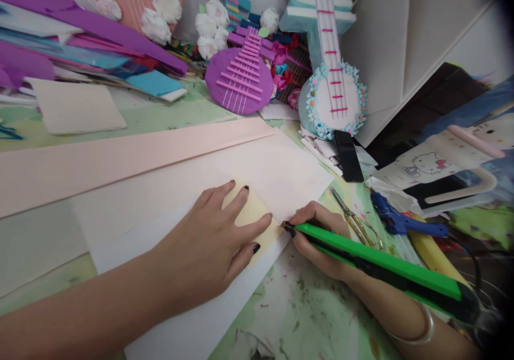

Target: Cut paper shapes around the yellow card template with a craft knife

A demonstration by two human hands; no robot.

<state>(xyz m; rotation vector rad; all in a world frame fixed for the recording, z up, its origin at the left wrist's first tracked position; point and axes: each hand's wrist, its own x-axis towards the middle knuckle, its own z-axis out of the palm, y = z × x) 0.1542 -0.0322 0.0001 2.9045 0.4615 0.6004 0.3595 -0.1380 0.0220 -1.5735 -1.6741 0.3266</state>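
My left hand [201,242] lies spread on a pale yellow piece [252,210], with its fingers apart. Under that piece are a white sheet [188,328] and a large pale sheet [265,167]. A green utility knife [381,258] is gripped in my right hand [317,237], its tip touching the right corner of the yellow piece. A long pink strip [120,162] crosses the pale sheet at the upper left.
Scissors [353,220], a blue glue gun [401,218] and a black phone [348,156] lie at the right. Behind stand a purple instrument model [241,79] and a light blue one [335,92]. Coloured foam sheets [80,33] are piled at the back left.
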